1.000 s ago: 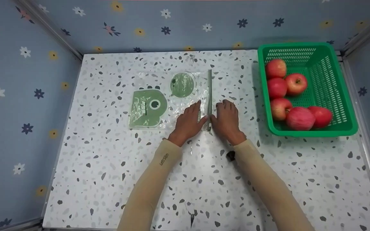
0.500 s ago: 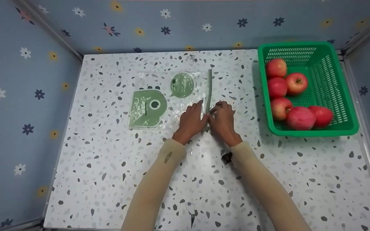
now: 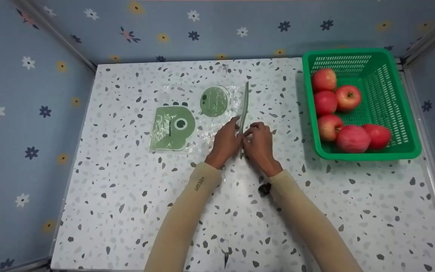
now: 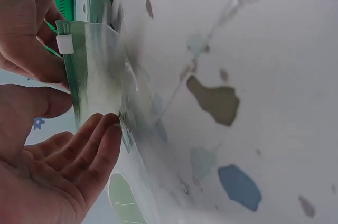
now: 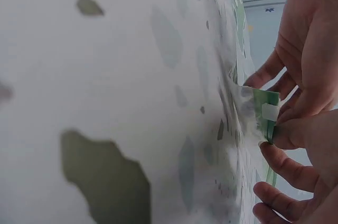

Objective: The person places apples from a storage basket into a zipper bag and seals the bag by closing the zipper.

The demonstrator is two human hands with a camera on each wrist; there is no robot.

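Note:
A clear plastic zip bag [image 3: 173, 128] printed with a green dinosaur lies flat, its green zip edge [image 3: 245, 102] toward the right. My left hand [image 3: 225, 141] pinches that edge near its near end, thumb on one side and fingers on the other in the left wrist view. Beside it, my right hand [image 3: 259, 145] pinches the same strip; the right wrist view has its thumb and a finger [image 5: 289, 167] at the bag's corner. A white slider [image 4: 65, 44] sits on the strip by that corner. The near end of the edge is lifted off the table.
A green plastic basket [image 3: 368, 156] with several red apples [image 3: 347, 98] stands at the right of the speckled white table [image 3: 127, 211]. Flower-printed blue panels [image 3: 217, 30] rise at the back and sides.
Both hands have drawn together at the zip edge, and the right fingers have curled in. The strip's near part now bends leftward and up.

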